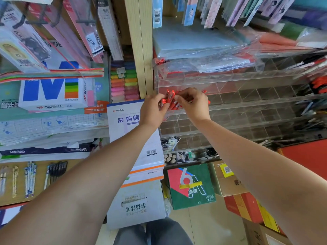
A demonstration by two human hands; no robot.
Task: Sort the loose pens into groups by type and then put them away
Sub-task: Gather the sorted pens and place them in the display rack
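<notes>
A bunch of red pens (171,99) is held up between both hands at the left end of a clear acrylic compartment rack (247,103). My left hand (153,110) grips the bunch from the left, its fingers curled round the pens. From the right, my right hand (192,101) pinches the same pens with bent fingers. The pens' lower ends are hidden behind the hands. More pens lie in the rack's far right cells (311,110). On a board at the lower left are rows of black pens (57,169) and blue-white pens (30,177).
A wooden shelf post (141,50) stands just left of the rack. Paper stacks and boxes (53,92) fill the left shelves. Below sit white paper packs (138,156), a green and red box (191,186) and cardboard boxes (230,181). Plastic-wrapped stock lies on top of the rack (203,50).
</notes>
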